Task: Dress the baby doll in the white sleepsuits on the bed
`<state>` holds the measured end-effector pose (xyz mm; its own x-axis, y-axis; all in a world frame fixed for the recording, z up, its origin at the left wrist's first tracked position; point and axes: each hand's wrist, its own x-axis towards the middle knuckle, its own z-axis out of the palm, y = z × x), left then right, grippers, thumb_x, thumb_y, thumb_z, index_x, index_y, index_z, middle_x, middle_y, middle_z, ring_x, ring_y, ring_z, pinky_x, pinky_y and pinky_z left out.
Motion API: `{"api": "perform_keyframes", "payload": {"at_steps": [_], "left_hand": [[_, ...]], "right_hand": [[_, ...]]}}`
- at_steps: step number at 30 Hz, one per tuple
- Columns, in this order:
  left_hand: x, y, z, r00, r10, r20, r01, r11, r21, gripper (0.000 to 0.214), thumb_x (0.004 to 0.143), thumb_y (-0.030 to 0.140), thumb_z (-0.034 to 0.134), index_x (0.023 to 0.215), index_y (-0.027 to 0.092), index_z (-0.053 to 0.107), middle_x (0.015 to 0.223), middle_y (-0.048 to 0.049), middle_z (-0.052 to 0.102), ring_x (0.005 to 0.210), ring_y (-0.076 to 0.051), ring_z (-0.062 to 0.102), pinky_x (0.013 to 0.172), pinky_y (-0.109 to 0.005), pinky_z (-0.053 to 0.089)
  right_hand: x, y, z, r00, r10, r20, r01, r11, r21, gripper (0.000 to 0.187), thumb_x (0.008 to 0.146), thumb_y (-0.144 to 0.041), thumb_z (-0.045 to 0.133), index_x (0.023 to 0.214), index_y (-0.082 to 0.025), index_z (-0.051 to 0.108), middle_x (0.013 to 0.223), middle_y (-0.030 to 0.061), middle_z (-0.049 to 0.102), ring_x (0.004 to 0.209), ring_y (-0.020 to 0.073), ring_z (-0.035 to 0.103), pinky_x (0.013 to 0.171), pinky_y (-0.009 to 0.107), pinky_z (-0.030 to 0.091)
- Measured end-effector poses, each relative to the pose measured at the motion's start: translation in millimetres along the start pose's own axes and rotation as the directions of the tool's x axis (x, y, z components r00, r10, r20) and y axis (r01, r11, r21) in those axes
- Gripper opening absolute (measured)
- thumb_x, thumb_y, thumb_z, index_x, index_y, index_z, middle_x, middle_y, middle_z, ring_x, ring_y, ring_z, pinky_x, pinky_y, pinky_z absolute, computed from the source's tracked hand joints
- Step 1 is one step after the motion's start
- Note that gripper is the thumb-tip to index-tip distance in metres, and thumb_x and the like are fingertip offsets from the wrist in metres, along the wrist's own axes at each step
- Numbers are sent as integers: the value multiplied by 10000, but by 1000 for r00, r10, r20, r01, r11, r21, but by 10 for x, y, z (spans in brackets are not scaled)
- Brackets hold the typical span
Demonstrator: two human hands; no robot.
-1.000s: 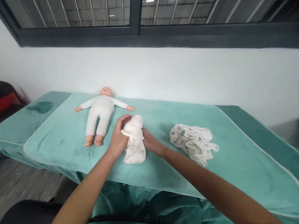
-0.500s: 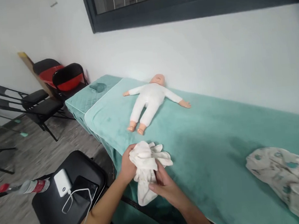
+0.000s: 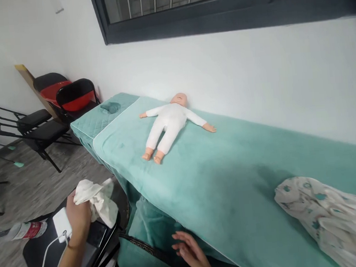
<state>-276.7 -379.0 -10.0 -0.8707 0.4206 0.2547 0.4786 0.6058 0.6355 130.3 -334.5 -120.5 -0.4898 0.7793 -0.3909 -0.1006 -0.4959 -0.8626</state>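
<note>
My left hand (image 3: 78,215) is closed on a crumpled white cloth (image 3: 100,200), whose folds hang out to the right of the fist. It is held above the black chair at the lower left; whether the cloth touches the chair, I cannot tell. My right hand (image 3: 189,249) is empty, its fingers apart and slightly curled, low by the front edge of the bed. A baby doll (image 3: 171,119) in a white suit lies on its back on the green-covered bed (image 3: 219,179), arms spread and bare feet towards me.
A white patterned cloth (image 3: 328,211) lies bunched at the bed's right. On the near black chair (image 3: 35,254) are a white power bank (image 3: 61,222) with a cable and a dark phone (image 3: 97,234). A bottle (image 3: 27,230) is beside them. Folding chairs (image 3: 45,130) stand far left.
My left hand has carried the white cloth left, from the bed's edge to over the chair. My right hand has let go of it and dropped lower. The view has shifted slightly right.
</note>
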Motion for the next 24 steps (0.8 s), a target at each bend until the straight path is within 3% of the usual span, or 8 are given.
{"api": "perform_keyframes", "payload": {"at_steps": [2, 5, 10, 14, 17, 20, 24], "left_hand": [[5, -193, -56, 999, 27, -21, -25, 992, 120, 424, 925, 427, 470, 1240, 164, 580, 1061, -81, 656, 979, -276, 637, 815, -377, 512], [87, -525, -131, 989, 149, 21, -145, 903, 404, 421, 946, 394, 431, 1298, 193, 546, 1151, -91, 606, 1063, -306, 608, 859, -400, 485], [163, -1029, -216, 989, 47, 137, -129, 715, 687, 461, 912, 356, 453, 1304, 136, 554, 1218, -181, 596, 1087, -377, 601, 820, -464, 480], [-24, -1266, -158, 985, -86, 152, -69, 606, 792, 381, 887, 238, 418, 1173, 123, 642, 1232, -224, 634, 1249, -443, 544, 869, -614, 452], [-263, -1304, 7, 984, 27, 176, -154, 621, 768, 467, 828, 108, 383, 1219, 99, 638, 1395, -272, 566, 1431, -408, 405, 1014, -700, 346], [-552, -1236, 258, 925, 207, 318, -368, 699, 613, 509, 751, 100, 421, 1189, 154, 676, 1433, -214, 575, 1448, -353, 415, 1141, -655, 268], [-965, -1058, 593, 834, 365, 415, -486, 841, 237, 449, 703, 222, 512, 1101, 278, 711, 1179, -120, 711, 1238, -368, 602, 1090, -555, 434]], "right_hand": [[-72, 109, -12, 1000, 29, -10, -29, 999, 13, 555, 728, -623, 783, 1159, -284, 697, 1226, 127, 699, 1002, 324, 717, 920, 498, 550], [-136, 226, 29, 998, 24, -55, -23, 999, 29, 544, 712, -645, 787, 1113, -284, 715, 1153, 113, 719, 956, 311, 717, 909, 488, 546], [-128, 326, 82, 1000, 17, 12, -17, 1000, -17, 533, 715, -677, 764, 1067, -278, 724, 1074, 95, 728, 955, 302, 702, 954, 486, 515], [-75, 315, 82, 998, 10, 65, -7, 998, -56, 533, 718, -680, 751, 1059, -271, 717, 1055, 89, 724, 956, 296, 686, 946, 479, 508], [-39, 300, 100, 999, 2, 39, 1, 998, -69, 493, 732, -650, 749, 1051, -275, 711, 1045, 70, 721, 949, 277, 682, 943, 458, 504], [-22, 257, 147, 999, -3, 49, 8, 994, -107, 437, 753, -587, 748, 1045, -264, 706, 1045, 60, 722, 947, 259, 674, 916, 426, 504], [-52, 2, 170, 998, -47, 41, 54, 982, -181, 286, 811, -435, 705, 1028, -248, 701, 1053, 54, 715, 938, 234, 658, 874, 387, 508]]}}
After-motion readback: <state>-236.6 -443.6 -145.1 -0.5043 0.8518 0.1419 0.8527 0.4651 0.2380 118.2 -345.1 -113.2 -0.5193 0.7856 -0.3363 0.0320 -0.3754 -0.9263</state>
